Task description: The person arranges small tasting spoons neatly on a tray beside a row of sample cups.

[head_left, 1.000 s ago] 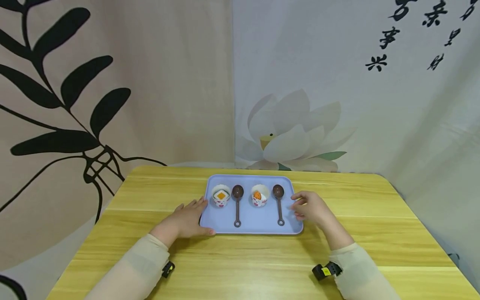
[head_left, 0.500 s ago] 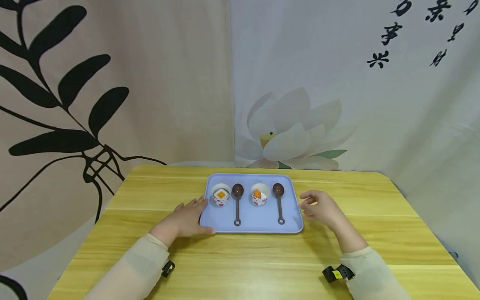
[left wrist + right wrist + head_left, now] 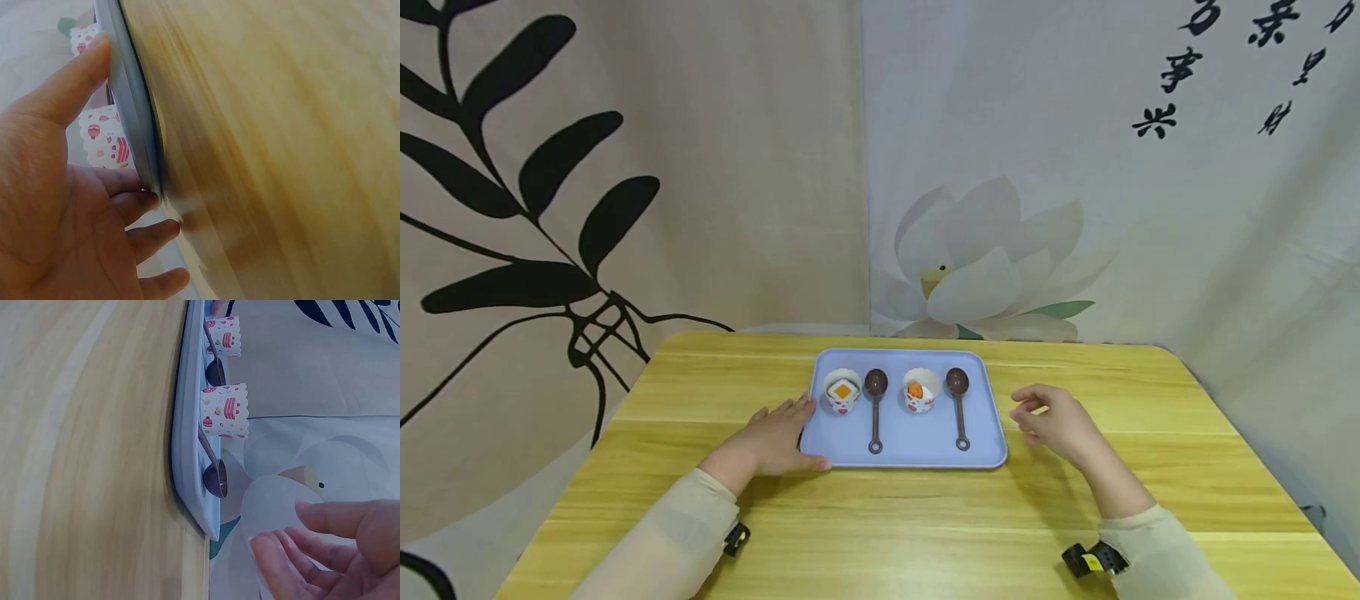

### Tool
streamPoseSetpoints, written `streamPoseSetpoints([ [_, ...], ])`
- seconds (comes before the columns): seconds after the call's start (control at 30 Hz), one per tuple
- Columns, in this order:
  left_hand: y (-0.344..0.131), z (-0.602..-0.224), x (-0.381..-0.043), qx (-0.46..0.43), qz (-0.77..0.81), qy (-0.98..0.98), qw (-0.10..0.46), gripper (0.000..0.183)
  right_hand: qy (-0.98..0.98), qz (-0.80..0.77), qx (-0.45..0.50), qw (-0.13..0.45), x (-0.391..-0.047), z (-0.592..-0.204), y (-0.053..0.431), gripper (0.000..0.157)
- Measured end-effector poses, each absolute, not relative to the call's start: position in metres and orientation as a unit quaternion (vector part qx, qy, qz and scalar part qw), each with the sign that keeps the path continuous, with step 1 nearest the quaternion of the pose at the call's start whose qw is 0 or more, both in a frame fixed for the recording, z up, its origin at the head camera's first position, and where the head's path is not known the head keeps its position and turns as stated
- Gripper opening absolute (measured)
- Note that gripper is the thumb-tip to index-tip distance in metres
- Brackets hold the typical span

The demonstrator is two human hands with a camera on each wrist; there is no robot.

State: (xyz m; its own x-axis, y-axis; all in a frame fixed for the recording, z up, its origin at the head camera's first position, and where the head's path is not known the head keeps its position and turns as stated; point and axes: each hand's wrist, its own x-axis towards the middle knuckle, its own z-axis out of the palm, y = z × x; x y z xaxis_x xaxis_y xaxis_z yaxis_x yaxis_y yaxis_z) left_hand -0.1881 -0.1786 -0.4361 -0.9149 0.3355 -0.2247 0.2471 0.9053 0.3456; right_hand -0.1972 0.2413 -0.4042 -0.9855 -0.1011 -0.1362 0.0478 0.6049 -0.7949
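Observation:
A pale blue tray (image 3: 917, 454) lies on the table with two paper cups and two brown spoons on it. The left cup (image 3: 842, 404) holds a white square piece with an orange middle; an orange piece sits in the right cup (image 3: 919, 402). One spoon (image 3: 876, 408) lies between the cups, the other spoon (image 3: 959, 408) at the tray's right. My left hand (image 3: 771, 442) touches the tray's left end, fingers extended, thumb (image 3: 94, 56) along the front rim. To the right of the tray, my right hand (image 3: 1056, 421) hovers with loosely bent fingers and nothing in them.
The wooden table (image 3: 895, 533) extends around the tray on all sides. Behind its back edge hangs a printed curtain (image 3: 1000, 167) with a lotus, leaves and dark lettering. Each wrist wears a small black camera.
My right hand has moved off to the right, away from the tray's right edge and the right spoon. The left hand, tray, cups and spoons stay in place.

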Motion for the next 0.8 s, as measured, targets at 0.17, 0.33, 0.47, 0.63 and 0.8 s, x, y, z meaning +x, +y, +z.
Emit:
streamPoseSetpoints([
  [0.17, -0.178, -0.436, -0.188, 0.152, 0.158, 0.965, 0.143, 0.111, 0.897, -0.435, -0.019, 0.077, -0.193, -0.403, 0.247, 0.036],
  [0.33, -0.176, -0.436, -0.186, 0.153, 0.162, 0.964, 0.144, 0.111, 0.902, -0.424, -0.032, 0.072, -0.189, -0.402, 0.253, 0.037],
  [0.47, -0.177, -0.436, -0.185, 0.151, 0.163, 0.965, 0.141, 0.110, 0.906, -0.417, -0.041, 0.067, -0.186, -0.401, 0.256, 0.038],
  [0.63, -0.179, -0.436, -0.185, 0.152, 0.161, 0.965, 0.137, 0.111, 0.917, -0.391, -0.062, 0.048, -0.185, -0.403, 0.259, 0.037],
  [0.8, -0.181, -0.437, -0.185, 0.155, 0.170, 0.964, 0.132, 0.111, 0.940, -0.329, -0.090, 0.003, -0.186, -0.404, 0.265, 0.035],
])
